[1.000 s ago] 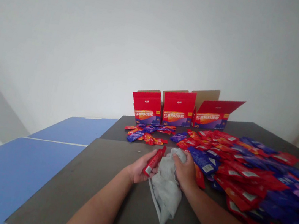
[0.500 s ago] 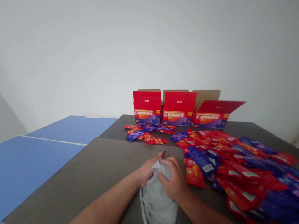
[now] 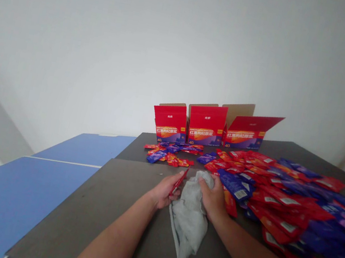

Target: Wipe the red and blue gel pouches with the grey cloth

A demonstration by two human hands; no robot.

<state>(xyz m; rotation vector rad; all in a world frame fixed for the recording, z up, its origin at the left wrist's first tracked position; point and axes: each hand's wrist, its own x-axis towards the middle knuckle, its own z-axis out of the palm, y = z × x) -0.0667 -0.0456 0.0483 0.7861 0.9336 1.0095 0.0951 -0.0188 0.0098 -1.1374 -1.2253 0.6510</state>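
left hand [image 3: 166,189]: fingers curled, gripping slim red foil sachet [image 3: 179,182] | right hand [image 3: 212,198]: fingers closed on crumpled grey cloth rag [image 3: 186,227], mid dark grey table [image 3: 94,208] | red-and-purple foil sachets [image 3: 283,202] spread right; three open red cardboard cartons [image 3: 206,124] at far edge

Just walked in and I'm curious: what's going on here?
A person at a dark gray table holds a slim red sachet in their left hand. Their right hand grips a crumpled gray cloth just beside it. A large spread of red and blue sachets lies to the right, and a smaller heap sits in front of three open red cartons.
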